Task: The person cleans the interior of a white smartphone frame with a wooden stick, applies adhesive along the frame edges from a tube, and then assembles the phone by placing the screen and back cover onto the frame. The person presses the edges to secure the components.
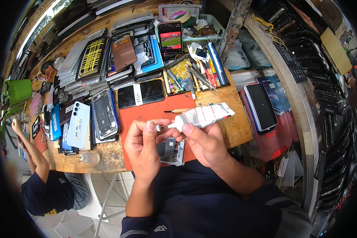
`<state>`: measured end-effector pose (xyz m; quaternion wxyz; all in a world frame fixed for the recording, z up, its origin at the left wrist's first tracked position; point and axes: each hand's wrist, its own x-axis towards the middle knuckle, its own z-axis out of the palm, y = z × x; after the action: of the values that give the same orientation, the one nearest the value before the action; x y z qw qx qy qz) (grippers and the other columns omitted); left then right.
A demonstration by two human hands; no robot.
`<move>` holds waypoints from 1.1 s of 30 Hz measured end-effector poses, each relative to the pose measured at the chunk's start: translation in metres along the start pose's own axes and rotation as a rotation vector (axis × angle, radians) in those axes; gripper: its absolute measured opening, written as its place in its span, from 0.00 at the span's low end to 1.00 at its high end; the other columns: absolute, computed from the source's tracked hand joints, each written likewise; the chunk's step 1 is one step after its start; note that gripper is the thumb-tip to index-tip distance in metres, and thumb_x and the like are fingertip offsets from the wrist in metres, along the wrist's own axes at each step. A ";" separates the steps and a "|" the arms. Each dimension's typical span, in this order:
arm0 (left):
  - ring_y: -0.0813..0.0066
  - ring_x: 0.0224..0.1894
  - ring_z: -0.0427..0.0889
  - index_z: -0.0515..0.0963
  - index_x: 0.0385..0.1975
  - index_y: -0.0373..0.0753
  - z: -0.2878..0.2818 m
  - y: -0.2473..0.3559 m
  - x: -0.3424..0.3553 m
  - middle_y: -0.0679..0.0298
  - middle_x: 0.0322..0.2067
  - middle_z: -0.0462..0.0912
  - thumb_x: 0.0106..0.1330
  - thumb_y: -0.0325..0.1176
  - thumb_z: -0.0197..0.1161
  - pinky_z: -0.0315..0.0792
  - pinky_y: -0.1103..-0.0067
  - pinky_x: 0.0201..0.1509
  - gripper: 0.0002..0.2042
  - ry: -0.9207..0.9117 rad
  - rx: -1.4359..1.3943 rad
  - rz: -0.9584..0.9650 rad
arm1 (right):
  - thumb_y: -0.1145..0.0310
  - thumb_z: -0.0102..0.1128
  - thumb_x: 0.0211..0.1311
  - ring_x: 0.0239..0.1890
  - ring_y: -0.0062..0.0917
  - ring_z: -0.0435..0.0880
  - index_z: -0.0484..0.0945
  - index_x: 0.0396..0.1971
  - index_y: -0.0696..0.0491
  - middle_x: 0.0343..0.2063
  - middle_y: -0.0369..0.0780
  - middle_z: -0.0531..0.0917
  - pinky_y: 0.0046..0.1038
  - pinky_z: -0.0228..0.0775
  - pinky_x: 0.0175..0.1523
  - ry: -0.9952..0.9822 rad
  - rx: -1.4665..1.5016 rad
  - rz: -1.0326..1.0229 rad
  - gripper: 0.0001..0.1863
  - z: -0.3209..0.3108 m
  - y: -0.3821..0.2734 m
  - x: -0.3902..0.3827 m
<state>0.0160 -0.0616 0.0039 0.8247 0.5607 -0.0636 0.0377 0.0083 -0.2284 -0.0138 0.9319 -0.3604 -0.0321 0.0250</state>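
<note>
Over the red mat (135,115), my right hand (207,146) is closed round a white glue tube (204,115) with grey and red markings. Its narrow nozzle points left. Between thumb and fingers, my left hand (142,147) pinches a small white cap (158,128), just off the nozzle tip. A thin pin shows between cap and nozzle; I cannot tell whether it is inside the nozzle. Below both hands lies an opened phone (171,150), partly hidden by my fingers. Beyond the tube rests a slim wooden-handled tool (180,110).
A dark phone with a paper label (151,93) lies at the mat's far edge. Behind it are stacked phones (125,53), a propped lit phone (170,41) and a tool tray (186,75). A small bottle (90,158) stands front left. Another person (47,186) sits at left.
</note>
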 end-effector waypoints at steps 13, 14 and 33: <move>0.66 0.47 0.93 0.80 0.41 0.29 0.007 -0.003 0.001 0.50 0.46 0.90 0.86 0.36 0.60 0.91 0.70 0.53 0.14 0.067 0.014 0.009 | 0.69 0.59 0.82 0.50 0.28 0.91 0.82 0.58 0.59 0.47 0.42 0.91 0.33 0.84 0.59 -0.084 0.176 0.072 0.13 -0.016 0.007 0.005; 0.66 0.46 0.93 0.80 0.41 0.29 0.007 -0.003 0.000 0.50 0.46 0.90 0.86 0.35 0.60 0.91 0.70 0.53 0.14 0.065 0.016 0.012 | 0.69 0.59 0.82 0.50 0.28 0.91 0.82 0.58 0.59 0.47 0.42 0.91 0.33 0.84 0.59 -0.083 0.187 0.078 0.13 -0.016 0.007 0.005; 0.77 0.36 0.86 0.79 0.40 0.30 0.003 -0.004 -0.001 0.57 0.41 0.88 0.86 0.38 0.60 0.85 0.78 0.44 0.15 0.085 0.132 0.020 | 0.79 0.70 0.70 0.52 0.24 0.89 0.76 0.61 0.60 0.50 0.43 0.88 0.30 0.82 0.60 -0.069 -0.322 -0.115 0.21 -0.005 0.000 -0.004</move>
<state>0.0154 -0.0659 0.0014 0.7876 0.6109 -0.0316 0.0739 0.0048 -0.2321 -0.0181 0.8603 -0.5016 -0.0884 -0.0213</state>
